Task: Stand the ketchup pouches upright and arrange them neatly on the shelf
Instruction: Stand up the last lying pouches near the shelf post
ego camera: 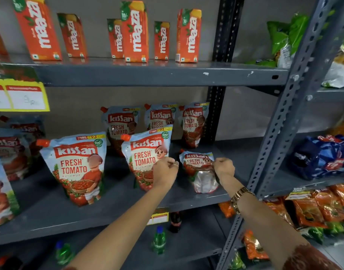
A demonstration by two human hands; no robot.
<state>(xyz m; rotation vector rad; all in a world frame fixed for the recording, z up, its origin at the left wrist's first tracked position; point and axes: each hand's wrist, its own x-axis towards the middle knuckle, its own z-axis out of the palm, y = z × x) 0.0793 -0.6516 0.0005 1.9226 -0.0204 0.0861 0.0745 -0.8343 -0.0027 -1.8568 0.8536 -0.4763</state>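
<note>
now | right hand (223,166) pinches slumped pouch (201,172) at its top, to pull it up straight | left hand (165,172) curled, touching middle pouch (145,158), holding it steady | both on shelf (50,215), near right end

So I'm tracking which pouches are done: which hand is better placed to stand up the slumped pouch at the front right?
The right hand: it is already touching the slumped pouch at its right edge. The left hand is in front of the neighbouring upright pouch.
</note>
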